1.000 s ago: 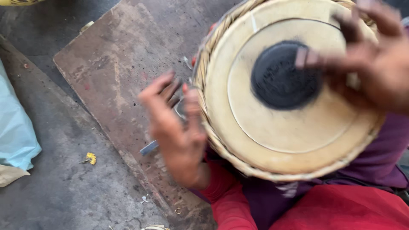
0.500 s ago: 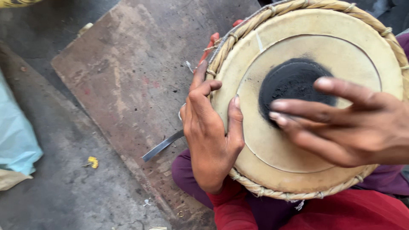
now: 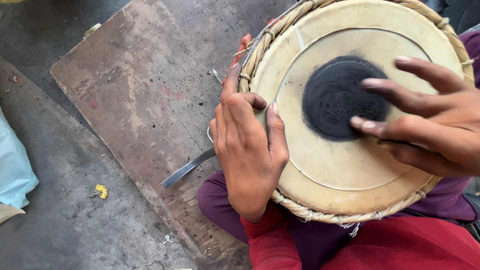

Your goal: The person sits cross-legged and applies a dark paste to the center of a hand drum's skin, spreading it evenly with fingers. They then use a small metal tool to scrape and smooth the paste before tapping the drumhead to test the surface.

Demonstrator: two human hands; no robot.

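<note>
Drum (image 3: 345, 165): on the person's lap, its pale skin head facing up, with a black round patch (image 3: 340, 97) in the middle and a braided rope rim (image 3: 320, 216).
Left hand (image 3: 247, 142): open, lying flat on the drum's left edge, thumb on the skin.
Right hand (image 3: 425, 120): open, fingers spread, hovering over the black patch.
Progress: patch looks already laid on; seems the head is being tested or tuned.
Change: half a second ago the view was nearly the same; both hands kept their places.
Around: metal strip (image 3: 187, 168) on a worn wooden board (image 3: 135, 95).

One head view — looking steeply down, close over the drum (image 3: 350, 125).
</note>
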